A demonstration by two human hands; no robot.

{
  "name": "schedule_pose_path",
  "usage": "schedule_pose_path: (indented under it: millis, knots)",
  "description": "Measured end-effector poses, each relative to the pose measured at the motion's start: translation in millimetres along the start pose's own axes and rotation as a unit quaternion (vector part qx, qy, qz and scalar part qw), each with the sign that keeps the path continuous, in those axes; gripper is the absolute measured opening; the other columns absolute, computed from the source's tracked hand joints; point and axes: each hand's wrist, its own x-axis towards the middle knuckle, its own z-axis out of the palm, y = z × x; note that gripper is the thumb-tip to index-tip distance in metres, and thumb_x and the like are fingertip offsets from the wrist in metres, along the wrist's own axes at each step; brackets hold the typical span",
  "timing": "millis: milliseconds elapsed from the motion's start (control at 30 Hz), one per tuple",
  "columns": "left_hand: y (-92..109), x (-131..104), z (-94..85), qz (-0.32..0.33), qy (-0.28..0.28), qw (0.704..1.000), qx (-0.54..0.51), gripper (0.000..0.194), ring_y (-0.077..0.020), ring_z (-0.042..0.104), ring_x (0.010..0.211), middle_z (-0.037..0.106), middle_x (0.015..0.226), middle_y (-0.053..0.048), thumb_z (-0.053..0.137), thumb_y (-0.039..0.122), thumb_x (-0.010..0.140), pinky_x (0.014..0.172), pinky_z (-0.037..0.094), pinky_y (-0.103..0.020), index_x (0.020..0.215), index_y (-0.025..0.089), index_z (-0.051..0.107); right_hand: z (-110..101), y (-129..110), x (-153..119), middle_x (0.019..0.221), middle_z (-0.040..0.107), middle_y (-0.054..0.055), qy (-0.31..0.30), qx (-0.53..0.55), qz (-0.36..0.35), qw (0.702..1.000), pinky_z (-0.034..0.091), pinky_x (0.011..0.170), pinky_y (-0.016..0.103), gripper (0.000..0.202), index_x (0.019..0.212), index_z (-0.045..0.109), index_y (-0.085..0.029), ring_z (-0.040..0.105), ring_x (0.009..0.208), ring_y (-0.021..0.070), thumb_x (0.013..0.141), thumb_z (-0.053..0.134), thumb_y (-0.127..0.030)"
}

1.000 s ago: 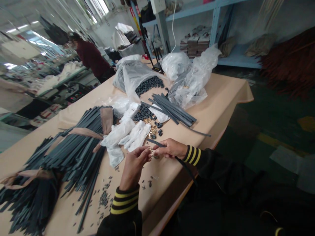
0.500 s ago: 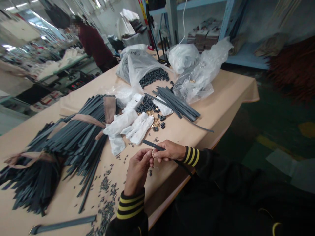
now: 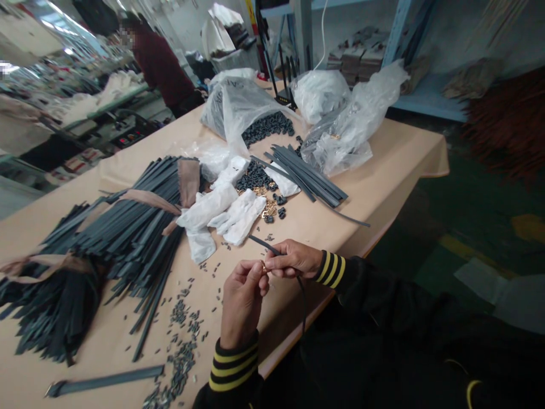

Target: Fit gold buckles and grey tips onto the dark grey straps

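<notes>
Over the table's front edge, my left hand (image 3: 243,301) pinches a small gold metal buckle (image 3: 264,268) between thumb and fingertips; the fingers cover most of it. My right hand (image 3: 294,258) is closed round a dark grey strap (image 3: 261,243), its fingertips touching the buckle. One end of the strap points out past the hand toward the table, while the rest hangs down below it. Whether the strap passes through the buckle is hidden by the fingers. Loose gold buckles (image 3: 269,209) lie beyond the hands, beside small dark loops (image 3: 255,176).
Tied bundles of dark straps (image 3: 140,210) fill the left, near white packets (image 3: 242,216). Small grey pieces (image 3: 181,363) are scattered in front, by a strap with a buckle (image 3: 106,380). More straps (image 3: 310,176) and plastic bags (image 3: 357,122) lie behind. A person (image 3: 162,68) stands far left.
The strap has turned edge-on in my right hand, and its tail now hangs straighter down. My left hand has shifted slightly right, and the fingers now cover more of the buckle.
</notes>
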Motion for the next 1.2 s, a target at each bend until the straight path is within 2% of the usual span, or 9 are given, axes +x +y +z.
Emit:
schedule_pose_path:
  millis: [167,267,467,667,767,867,967,1067,1200]
  knots:
    - [-7,1,-0.9,0.002,-0.015,1.000,-0.005,0.019,-0.0026,0.038,0.039,0.048,0.048,0.006,0.065,0.028,0.069,0.039,0.029,-0.013,0.073,0.014,0.053,-2,9,0,0.050,0.050,-0.008,0.008,0.058,0.032,0.998,0.013,0.028,0.012,0.021,0.072,0.049,-0.013,0.027,0.030,-0.0007,0.071,0.062,-0.029]
    - [-10,0,-2.0,0.011,-0.013,1.000,0.012,0.018,-0.0024,0.041,0.040,0.052,0.052,0.005,0.062,0.029,0.073,0.039,0.030,-0.013,0.072,0.014,0.052,2,8,0,0.050,0.049,-0.008,0.030,0.024,0.015,0.999,0.014,0.029,0.013,0.024,0.070,0.049,-0.013,0.028,0.030,-0.0006,0.071,0.062,-0.032]
    - [-13,-8,0.9,-0.117,-0.093,0.983,-0.108,0.024,0.0007,0.017,0.027,0.032,0.040,0.011,0.058,0.037,0.075,0.028,0.015,-0.011,0.070,0.015,0.050,4,0,4,0.050,0.050,-0.005,0.029,-0.155,-0.055,0.986,0.027,0.036,0.014,0.032,0.070,0.052,-0.011,0.038,0.037,0.0016,0.074,0.058,-0.042]
    - [-18,-8,-0.1,-0.058,-0.043,0.997,-0.022,0.023,-0.0012,0.030,0.030,0.044,0.041,0.008,0.059,0.033,0.075,0.032,0.020,-0.011,0.067,0.016,0.046,-6,1,1,0.051,0.048,-0.006,0.006,-0.160,-0.005,0.987,0.024,0.035,0.014,0.032,0.073,0.048,-0.013,0.036,0.037,0.0019,0.075,0.056,-0.043]
    - [-18,-7,-3.8,-0.042,-0.042,0.998,-0.008,0.025,-0.0016,0.033,0.033,0.049,0.047,0.005,0.054,0.036,0.078,0.033,0.022,-0.013,0.068,0.014,0.050,-4,-6,-1,0.055,0.050,-0.005,-0.004,-0.225,-0.011,0.974,0.028,0.038,0.015,0.025,0.074,0.048,-0.013,0.038,0.039,0.0027,0.079,0.052,-0.037]
    - [-15,-5,-7.9,-0.049,-0.061,0.997,-0.023,0.027,-0.0022,0.037,0.038,0.054,0.057,0.001,0.051,0.037,0.080,0.035,0.025,-0.014,0.072,0.012,0.054,2,-15,-5,0.059,0.054,-0.002,-0.011,-0.363,-0.069,0.929,0.036,0.048,0.016,0.015,0.075,0.049,-0.013,0.047,0.048,0.0052,0.081,0.051,-0.026]
    - [-10,-5,-9.5,-0.061,-0.026,0.997,-0.039,0.018,-0.0025,0.041,0.044,0.053,0.061,0.002,0.059,0.029,0.075,0.038,0.029,-0.013,0.077,0.012,0.056,9,-20,-8,0.062,0.058,0.000,0.025,-0.521,-0.125,0.844,0.038,0.058,0.019,0.010,0.076,0.049,-0.013,0.053,0.059,0.0092,0.082,0.050,-0.021]
    - [-9,-5,-8.0,-0.039,0.014,0.999,-0.014,0.017,-0.0038,0.047,0.050,0.054,0.062,0.004,0.066,0.021,0.069,0.046,0.037,-0.014,0.081,0.014,0.056,14,-18,-10,0.066,0.060,0.003,0.081,-0.627,-0.126,0.765,0.036,0.059,0.021,0.009,0.079,0.049,-0.014,0.056,0.063,0.0131,0.083,0.048,-0.022]
    - [-16,-4,-7.9,0.014,0.031,0.998,0.057,0.018,-0.0059,0.051,0.055,0.056,0.064,0.003,0.065,0.023,0.070,0.054,0.041,-0.017,0.083,0.015,0.057,15,-8,-9,0.071,0.061,0.006,0.120,-0.703,-0.111,0.692,0.034,0.056,0.023,0.010,0.084,0.049,-0.015,0.057,0.064,0.0174,0.082,0.047,-0.024]
